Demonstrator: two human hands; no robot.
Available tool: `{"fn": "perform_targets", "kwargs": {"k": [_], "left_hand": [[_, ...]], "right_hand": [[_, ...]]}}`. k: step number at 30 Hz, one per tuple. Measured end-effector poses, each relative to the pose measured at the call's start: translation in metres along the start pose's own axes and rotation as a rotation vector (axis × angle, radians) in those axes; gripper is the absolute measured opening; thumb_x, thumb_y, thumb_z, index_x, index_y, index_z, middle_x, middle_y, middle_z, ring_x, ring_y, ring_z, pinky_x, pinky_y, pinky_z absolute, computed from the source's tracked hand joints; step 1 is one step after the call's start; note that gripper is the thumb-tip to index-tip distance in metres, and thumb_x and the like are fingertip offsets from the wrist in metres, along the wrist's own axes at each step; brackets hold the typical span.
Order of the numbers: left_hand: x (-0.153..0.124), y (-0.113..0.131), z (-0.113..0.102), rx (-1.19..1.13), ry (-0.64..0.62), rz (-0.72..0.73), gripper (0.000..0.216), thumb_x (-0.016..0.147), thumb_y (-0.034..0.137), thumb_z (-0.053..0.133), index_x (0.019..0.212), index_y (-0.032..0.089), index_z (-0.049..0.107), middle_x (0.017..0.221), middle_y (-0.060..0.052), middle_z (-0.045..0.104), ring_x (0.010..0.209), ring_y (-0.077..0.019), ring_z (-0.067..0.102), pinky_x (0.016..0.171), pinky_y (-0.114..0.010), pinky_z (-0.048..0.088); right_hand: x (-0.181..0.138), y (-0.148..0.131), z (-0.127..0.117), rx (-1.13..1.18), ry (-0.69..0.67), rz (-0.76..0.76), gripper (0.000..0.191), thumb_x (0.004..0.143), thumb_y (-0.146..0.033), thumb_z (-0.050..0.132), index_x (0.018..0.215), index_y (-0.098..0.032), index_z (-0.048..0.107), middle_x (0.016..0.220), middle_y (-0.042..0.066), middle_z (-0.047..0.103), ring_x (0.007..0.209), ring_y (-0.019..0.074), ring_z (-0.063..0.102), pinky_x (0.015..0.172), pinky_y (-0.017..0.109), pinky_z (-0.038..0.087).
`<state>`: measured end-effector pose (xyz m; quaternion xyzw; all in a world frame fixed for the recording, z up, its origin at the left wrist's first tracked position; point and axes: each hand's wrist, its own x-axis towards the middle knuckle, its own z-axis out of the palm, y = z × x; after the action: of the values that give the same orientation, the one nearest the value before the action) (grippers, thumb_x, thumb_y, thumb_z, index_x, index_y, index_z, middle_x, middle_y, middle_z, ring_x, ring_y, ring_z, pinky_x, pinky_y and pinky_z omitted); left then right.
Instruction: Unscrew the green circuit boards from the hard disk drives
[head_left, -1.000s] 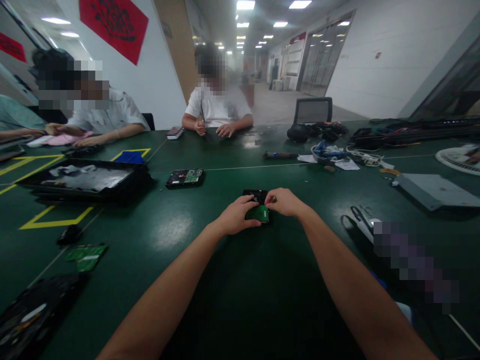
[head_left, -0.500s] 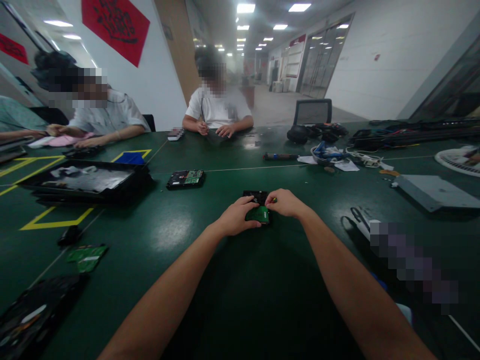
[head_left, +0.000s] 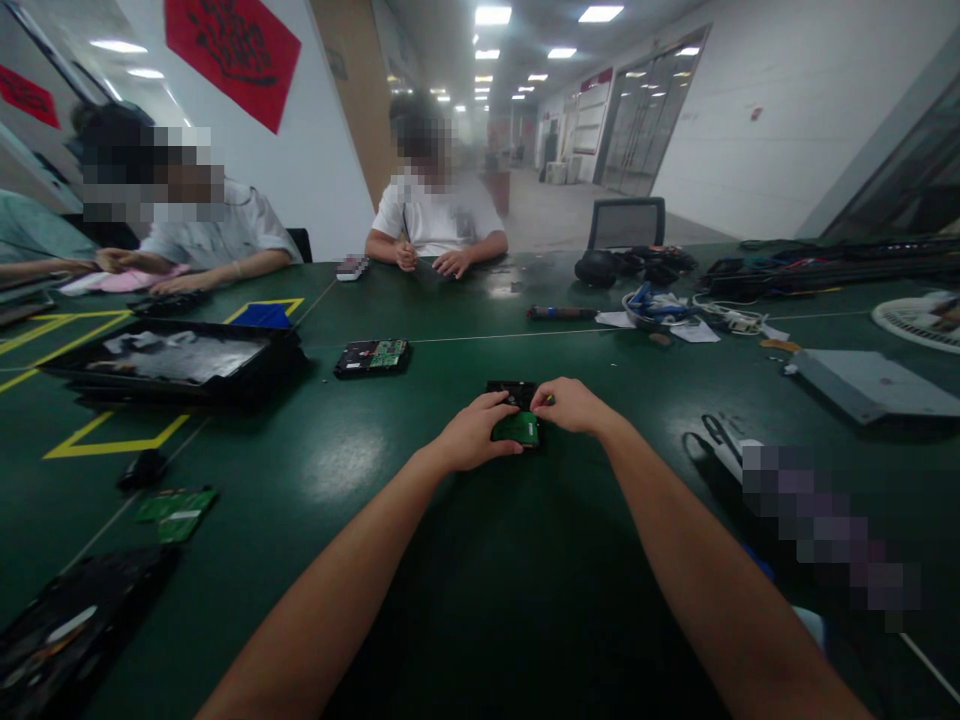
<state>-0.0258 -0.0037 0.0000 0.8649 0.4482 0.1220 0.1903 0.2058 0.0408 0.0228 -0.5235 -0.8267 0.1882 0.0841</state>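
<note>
A hard drive with a green circuit board and a black far end lies on the table in front of me. My left hand grips it from the left, fingers over its top and thumb along the near edge. At the drive's right side, my right hand is closed in a pinch on a small tool. Only the tool's yellow-green end shows; the rest is hidden by my fingers, so its kind is unclear. A second hard drive, board side up, lies farther off to the left.
Stacked black trays stand at left. Nearer are a loose green board and a black device housing. A grey metal box, cables and a dark rod-like tool lie to the right. Co-workers sit across the table.
Both hands stay at the hard drive, almost in the same pose. The pinched tool's yellow-green end appears slightly turned. The whole view has shifted very slightly.
</note>
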Motion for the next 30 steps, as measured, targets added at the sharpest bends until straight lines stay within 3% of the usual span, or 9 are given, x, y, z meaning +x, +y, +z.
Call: {"fn": "perform_targets", "kwargs": {"k": [7, 12, 15, 23, 30], "left_hand": [[0.0, -0.001, 0.001, -0.003, 0.01, 0.017, 0.074, 0.086, 0.059, 0.07, 0.147, 0.018, 0.055, 0.165, -0.014, 0.037, 0.152, -0.0322, 0.034, 0.125, -0.046, 0.03], [-0.001, -0.002, 0.003, -0.011, 0.034, 0.019, 0.074, 0.086, 0.06, 0.071, 0.147, 0.021, 0.055, 0.164, -0.013, 0.038, 0.151, -0.0318, 0.036, 0.124, -0.046, 0.031], [-0.002, -0.004, 0.006, -0.017, 0.062, 0.042, 0.074, 0.086, 0.061, 0.07, 0.146, 0.02, 0.056, 0.163, -0.014, 0.04, 0.151, -0.0322, 0.037, 0.124, -0.047, 0.031], [-0.002, -0.014, 0.017, 0.01, 0.2, 0.128, 0.07, 0.085, 0.06, 0.073, 0.141, 0.021, 0.062, 0.154, -0.014, 0.051, 0.143, -0.0333, 0.046, 0.121, -0.049, 0.038], [0.0, -0.016, 0.025, 0.048, 0.301, 0.089, 0.068, 0.086, 0.06, 0.072, 0.14, 0.021, 0.062, 0.151, -0.015, 0.052, 0.14, -0.0357, 0.048, 0.117, -0.054, 0.042]], "right_hand": [[-0.01, -0.001, -0.02, 0.122, 0.158, 0.118, 0.023, 0.088, -0.017, 0.059, 0.109, -0.017, 0.07, 0.108, 0.008, 0.074, 0.096, 0.0212, 0.068, 0.083, 0.031, 0.051], [-0.028, -0.008, -0.05, 0.254, 0.274, -0.03, 0.034, 0.088, -0.008, 0.053, 0.12, -0.015, 0.061, 0.12, 0.013, 0.07, 0.105, 0.0212, 0.067, 0.09, 0.031, 0.051], [-0.034, -0.016, -0.061, 0.177, 0.377, -0.071, 0.033, 0.091, -0.019, 0.061, 0.124, -0.017, 0.06, 0.119, 0.012, 0.071, 0.107, 0.0243, 0.067, 0.094, 0.035, 0.049], [-0.016, -0.021, -0.038, 0.055, 0.476, -0.195, 0.017, 0.088, -0.021, 0.068, 0.104, -0.021, 0.063, 0.106, 0.008, 0.073, 0.095, 0.0243, 0.066, 0.089, 0.038, 0.049], [-0.019, -0.012, -0.034, -0.022, 0.47, -0.11, 0.042, 0.086, -0.017, 0.064, 0.127, -0.019, 0.055, 0.102, 0.012, 0.071, 0.09, 0.0287, 0.066, 0.082, 0.04, 0.048]]}}
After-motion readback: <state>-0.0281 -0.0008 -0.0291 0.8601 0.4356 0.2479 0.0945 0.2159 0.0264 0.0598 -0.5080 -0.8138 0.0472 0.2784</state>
